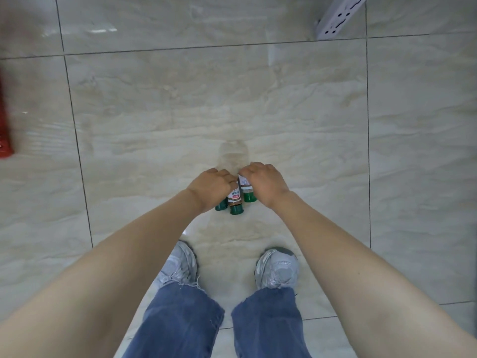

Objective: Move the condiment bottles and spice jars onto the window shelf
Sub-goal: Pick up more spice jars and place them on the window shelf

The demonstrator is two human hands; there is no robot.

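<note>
Three green-capped spice jars at frame centre, above the floor, caps toward camera. Left hand (210, 187) curled round two jars (233, 200), right hand (263, 180) clamped on the third jar (246, 189); bunched together, prob. to carry all in one trip. No window shelf visible yet.

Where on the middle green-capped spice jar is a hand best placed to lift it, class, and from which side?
Grip the middle spice jar round its labelled body, coming from above. The green cap points toward the shoes and narrows, so it offers less hold, while the left hand and right hand already crowd both flanks.
</note>
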